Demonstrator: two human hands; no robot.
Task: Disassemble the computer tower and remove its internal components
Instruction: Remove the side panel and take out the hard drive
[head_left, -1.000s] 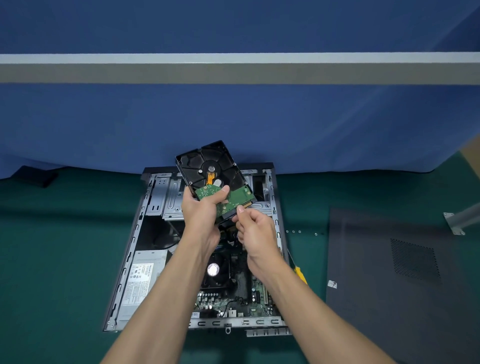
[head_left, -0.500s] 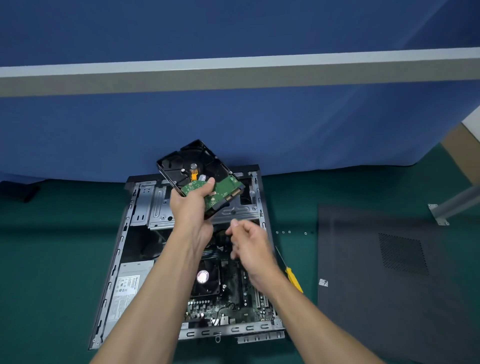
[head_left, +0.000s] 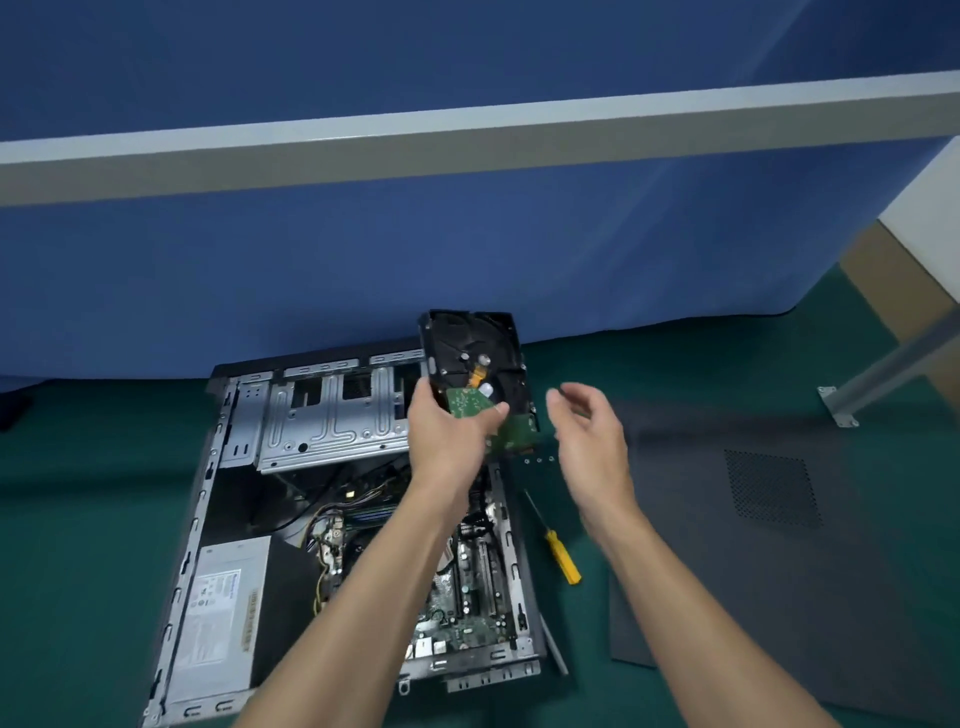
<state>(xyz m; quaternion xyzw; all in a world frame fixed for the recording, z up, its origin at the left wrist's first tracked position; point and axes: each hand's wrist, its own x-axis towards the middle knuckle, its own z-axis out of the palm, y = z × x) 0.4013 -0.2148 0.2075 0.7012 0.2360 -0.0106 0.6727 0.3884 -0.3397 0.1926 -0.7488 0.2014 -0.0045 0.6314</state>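
Stripping tower (head_left: 332, 421): open on its side on the surface (head_left: 78, 519); drive removal nearly done, I judge.
Power supply (head_left: 234, 665): sticker (head_left: 213, 608) unreadable.
Hard drive (head_left: 467, 343): aloft over the case's right edge.
Left hand (head_left: 447, 447): you grip it.
Right hand (head_left: 587, 431): empty, loosely spread.
Next: set it aside gently.

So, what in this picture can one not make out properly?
All in the head view:
Drive: near end covered by the left hand.
Right hand: fingertips blurred.
PSU label: print too small to read.
Motherboard: middle hidden under the left forearm.
Panel: cut off by the right edge.
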